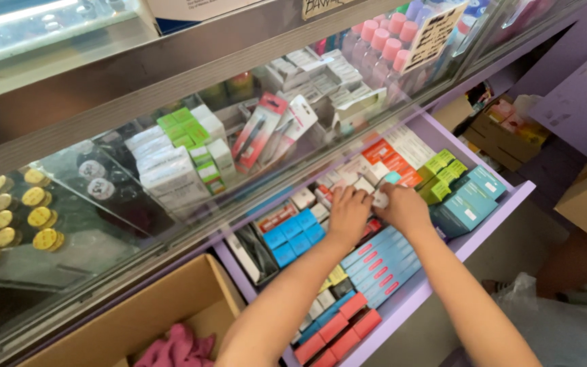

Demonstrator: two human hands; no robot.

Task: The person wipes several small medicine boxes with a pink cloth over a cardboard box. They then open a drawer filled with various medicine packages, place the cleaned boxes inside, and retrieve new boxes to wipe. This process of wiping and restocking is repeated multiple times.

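Note:
Both my hands reach into an open lilac drawer (443, 261) packed with small boxes. My left hand (348, 214) rests palm down on a cluster of small white and red boxes (334, 185) near the drawer's middle. My right hand (402, 207) lies beside it, its fingers curled over a small white box (379, 198); the grip itself is hidden. Blue boxes (293, 234) sit left of my left hand, long blue boxes with red labels (382, 261) below my wrists, and teal boxes (467, 200) and green boxes (443, 173) to the right.
A glass display case (191, 156) above the drawer holds white boxes, carded tools, gold-lidded jars (15, 217) and pink-capped bottles (382, 41). A cardboard box with a pink cloth (178, 346) stands at lower left. More cardboard boxes (504, 136) stand at right.

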